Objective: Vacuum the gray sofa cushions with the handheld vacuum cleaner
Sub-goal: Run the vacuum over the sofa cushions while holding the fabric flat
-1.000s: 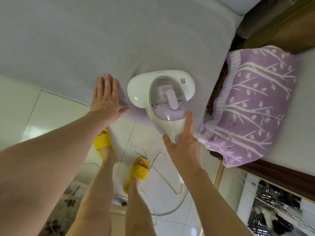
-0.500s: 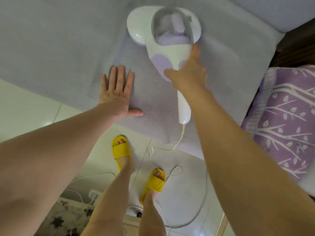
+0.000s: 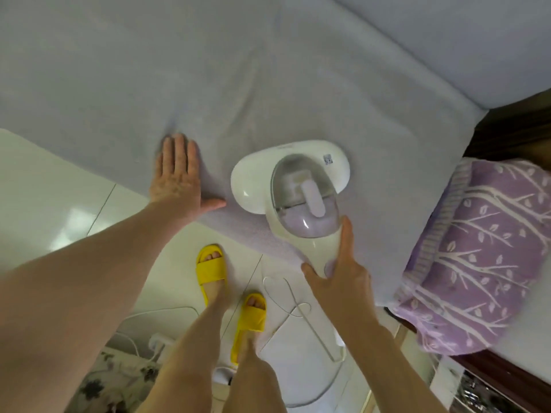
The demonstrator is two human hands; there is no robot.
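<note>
The white handheld vacuum (image 3: 290, 177), with a clear dome over a lilac dust cup, lies head-down on the gray sofa cushion (image 3: 238, 79) near its front edge. My right hand (image 3: 340, 272) grips the vacuum's handle, index finger stretched along its side. My left hand (image 3: 177, 177) presses flat on the cushion just left of the vacuum head, fingers together and thumb out. The fabric wrinkles ahead of my left fingers.
A purple towel (image 3: 477, 248) with a white branch pattern lies on the sofa to the right. Dark wood of the sofa frame (image 3: 512, 135) shows beside it. The white cord (image 3: 298, 311) loops on the tiled floor by my feet in yellow slippers (image 3: 210, 268).
The vacuum has been pulled back from the far part of the cushion to its front edge. My left hand stays pressed flat on the cushion.
</note>
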